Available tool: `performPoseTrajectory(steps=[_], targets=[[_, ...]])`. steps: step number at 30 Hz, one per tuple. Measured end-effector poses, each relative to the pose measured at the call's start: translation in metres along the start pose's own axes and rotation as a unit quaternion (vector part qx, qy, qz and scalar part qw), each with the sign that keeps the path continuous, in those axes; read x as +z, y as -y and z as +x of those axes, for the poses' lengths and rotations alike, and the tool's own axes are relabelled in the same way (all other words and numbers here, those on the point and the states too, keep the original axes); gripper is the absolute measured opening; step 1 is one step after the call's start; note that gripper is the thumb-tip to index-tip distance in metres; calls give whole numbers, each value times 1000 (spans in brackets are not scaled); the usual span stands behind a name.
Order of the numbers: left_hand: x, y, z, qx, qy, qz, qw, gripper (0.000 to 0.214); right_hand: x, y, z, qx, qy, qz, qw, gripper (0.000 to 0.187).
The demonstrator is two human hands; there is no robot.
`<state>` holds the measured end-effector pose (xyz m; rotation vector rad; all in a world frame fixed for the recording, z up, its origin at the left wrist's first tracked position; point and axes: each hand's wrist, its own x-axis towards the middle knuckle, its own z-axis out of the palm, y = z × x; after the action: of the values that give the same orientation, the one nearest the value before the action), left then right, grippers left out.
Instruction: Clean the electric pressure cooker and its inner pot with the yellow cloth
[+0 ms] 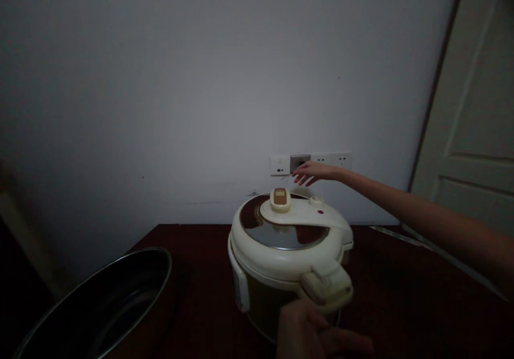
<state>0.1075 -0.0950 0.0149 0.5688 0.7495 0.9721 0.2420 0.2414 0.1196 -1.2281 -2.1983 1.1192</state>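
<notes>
While the left hand (311, 332) sits lowest in view, its fingers loosely curled just under the front handle (327, 289) of the cooker (281, 262), whether its grip closes on the handle cannot be told. Left of the cooker, a dark pan (100, 305) rests on the same brown worktop (401, 295). Beyond the lid (289, 222), the right hand (311, 173) stretches to the wall sockets (311, 162), fingers spread, holding nothing, fingertips at the grey plate.
</notes>
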Motion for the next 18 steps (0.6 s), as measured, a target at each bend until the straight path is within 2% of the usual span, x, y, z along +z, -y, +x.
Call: performPoseTrajectory(steps=[3, 6, 8, 10, 12, 14, 16, 18], targets=[[2, 3, 7, 2, -45, 2, 999, 50, -1, -15, -66, -31, -84, -105, 990, 30], [1, 6, 0, -13, -48, 35, 998, 67, 19, -29, -146, -81, -137, -261, 952, 29], [-5, 7, -11, -37, -64, 39, 997, 63, 46, -36, -200, -91, -108, -270, 953, 29], [-10, 2, -24, -19, -84, 25, 996, 47, 82, -41, -249, -101, -64, -254, 960, 31], [-12, -13, -37, 49, -95, -3, 994, 27, 124, -43, -287, -107, -55, -239, 964, 30], [-11, -37, -47, 154, -104, -44, 982, 19, 165, -43, -312, -113, -37, -211, 970, 35], [-9, -65, -52, 254, -97, -80, 959, 17, 200, -43, -326, -115, -6, -202, 973, 64], [-12, -91, -52, 318, -97, -90, 939, 17, 228, -44, -329, -112, 30, -194, 974, 74]])
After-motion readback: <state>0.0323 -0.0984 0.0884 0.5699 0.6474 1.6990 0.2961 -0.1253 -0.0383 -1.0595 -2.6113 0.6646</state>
